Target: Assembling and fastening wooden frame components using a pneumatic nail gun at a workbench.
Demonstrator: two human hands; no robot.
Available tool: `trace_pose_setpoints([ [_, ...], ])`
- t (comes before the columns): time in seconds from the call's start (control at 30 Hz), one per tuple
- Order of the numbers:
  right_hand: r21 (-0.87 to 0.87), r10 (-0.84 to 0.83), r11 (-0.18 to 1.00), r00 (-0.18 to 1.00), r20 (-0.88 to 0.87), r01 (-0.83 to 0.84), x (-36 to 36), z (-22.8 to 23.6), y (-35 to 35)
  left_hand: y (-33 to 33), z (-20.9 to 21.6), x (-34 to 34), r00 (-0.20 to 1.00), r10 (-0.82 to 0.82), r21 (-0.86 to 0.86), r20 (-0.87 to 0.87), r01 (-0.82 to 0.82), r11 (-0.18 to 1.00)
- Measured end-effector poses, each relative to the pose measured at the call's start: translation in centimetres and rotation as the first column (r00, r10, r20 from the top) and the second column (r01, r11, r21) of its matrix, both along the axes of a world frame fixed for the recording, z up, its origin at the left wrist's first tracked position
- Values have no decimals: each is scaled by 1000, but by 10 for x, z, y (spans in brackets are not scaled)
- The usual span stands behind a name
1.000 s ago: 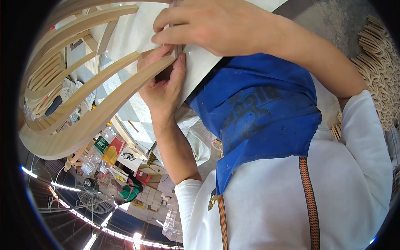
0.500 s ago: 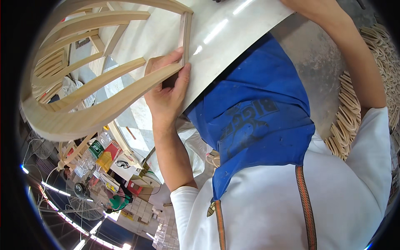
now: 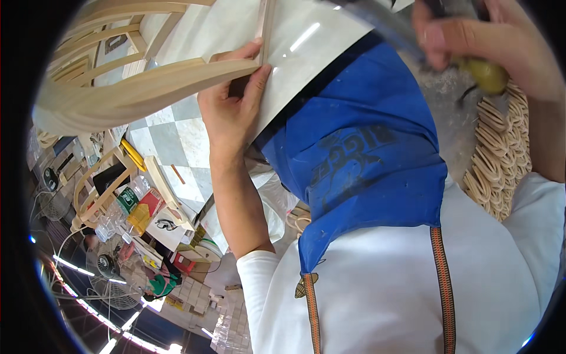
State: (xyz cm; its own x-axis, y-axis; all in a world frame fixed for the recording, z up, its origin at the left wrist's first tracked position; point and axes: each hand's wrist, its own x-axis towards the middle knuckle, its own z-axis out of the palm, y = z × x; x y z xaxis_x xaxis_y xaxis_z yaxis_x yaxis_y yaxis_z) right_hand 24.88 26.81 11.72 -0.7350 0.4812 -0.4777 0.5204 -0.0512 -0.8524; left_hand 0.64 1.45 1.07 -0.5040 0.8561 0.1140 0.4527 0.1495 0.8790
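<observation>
My left hand (image 3: 230, 97) grips the corner of a pale curved wooden frame (image 3: 147, 88), fingers behind and thumb in front, where a curved piece meets a straight wooden bar (image 3: 266, 29). The frame rests over a shiny pale tabletop (image 3: 303, 59). At the upper right my right hand (image 3: 471, 41) is closed round a grey, elongated tool (image 3: 389, 26) with a rounded yellow-green end (image 3: 486, 75). Motion smears this tool, so its kind is unclear. It is held above the table's near edge, apart from the frame.
A blue apron (image 3: 359, 141) hangs at my front, against the table edge. Many bent wooden pieces (image 3: 495, 159) are stacked at the right. At the lower left are a cluttered bench with a yellow container (image 3: 139, 218), fans (image 3: 106, 265) and a person in green (image 3: 162, 284).
My right hand has come back from the table's far right side and now holds the grey tool. My left hand stays on the frame corner; the frame's curved end appears higher.
</observation>
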Motion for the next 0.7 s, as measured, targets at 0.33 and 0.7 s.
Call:
trace_pose_setpoints([
  [0.33, -898, -255, 438, 964, -78, 43, -15, -74, -71, 5, -4, -1, 997, -28, 30, -70, 30, 999],
  [0.7, -951, -304, 307, 950, -67, 31, -16, -92, -80, 2, -3, -2, 998, -21, 30, -64, 23, 999],
])
